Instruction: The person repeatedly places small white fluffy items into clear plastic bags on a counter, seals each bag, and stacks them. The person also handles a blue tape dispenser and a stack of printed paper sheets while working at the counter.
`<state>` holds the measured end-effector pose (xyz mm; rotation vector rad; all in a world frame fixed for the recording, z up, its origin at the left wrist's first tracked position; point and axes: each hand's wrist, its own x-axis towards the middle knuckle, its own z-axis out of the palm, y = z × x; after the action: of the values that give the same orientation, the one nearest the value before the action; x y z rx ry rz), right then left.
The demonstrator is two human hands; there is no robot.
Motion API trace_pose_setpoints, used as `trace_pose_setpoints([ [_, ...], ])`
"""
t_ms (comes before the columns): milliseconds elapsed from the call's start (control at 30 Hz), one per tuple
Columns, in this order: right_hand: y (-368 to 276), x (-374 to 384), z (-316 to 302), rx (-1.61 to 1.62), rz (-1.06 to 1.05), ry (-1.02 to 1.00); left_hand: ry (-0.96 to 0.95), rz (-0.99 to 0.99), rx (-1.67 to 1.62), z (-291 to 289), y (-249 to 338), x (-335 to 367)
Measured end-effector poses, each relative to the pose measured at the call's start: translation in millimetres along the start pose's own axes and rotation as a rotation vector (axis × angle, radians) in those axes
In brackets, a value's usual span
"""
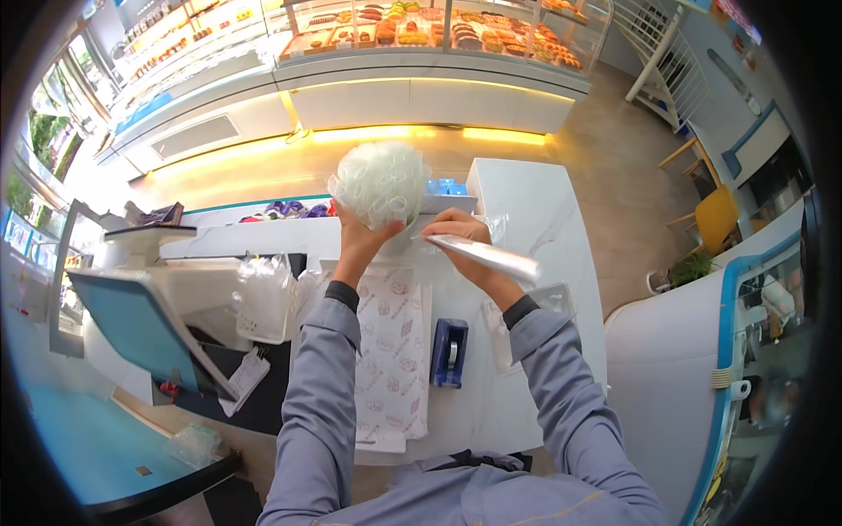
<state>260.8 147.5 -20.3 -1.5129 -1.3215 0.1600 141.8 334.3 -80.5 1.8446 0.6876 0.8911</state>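
A round, pale greenish-white bundle of curly loops [381, 180] stands up in front of me, over the far side of the counter. My left hand [361, 241] is closed around its lower left side, thumb pointing right. Beside it, my right hand [463, 238] grips a long, shiny white strip [491, 257] that slants down to the right; its exact kind is unclear. Some clear plastic film [498, 228] shows just behind my right hand. Under my arms lie printed paper sheets [390, 351] and a dark blue tape dispenser [450, 352].
Left of my arm are a monitor [145, 320] and a white basket [263, 302] with clear bags. Small blue packs [445, 188] sit past my hands. A lit pastry display case [421, 44] stands across the aisle. A clear tray [504, 337] lies beneath my right forearm.
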Motion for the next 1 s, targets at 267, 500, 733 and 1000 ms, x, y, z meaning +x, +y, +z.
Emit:
trace_pose_setpoints([
  [267,29,15,26,-0.067,-0.089,0.008,0.038,0.028,-0.227,6,-14,9],
  [500,39,31,54,-0.26,0.055,-0.109,-0.052,0.034,-0.178,-4,-11,9],
  [733,36,27,46,-0.253,0.094,-0.12,0.29,0.271,-0.289,-18,34,-31],
  [1000,28,32,50,-0.241,0.068,-0.087,0.037,0.499,0.078,-25,110,-37],
])
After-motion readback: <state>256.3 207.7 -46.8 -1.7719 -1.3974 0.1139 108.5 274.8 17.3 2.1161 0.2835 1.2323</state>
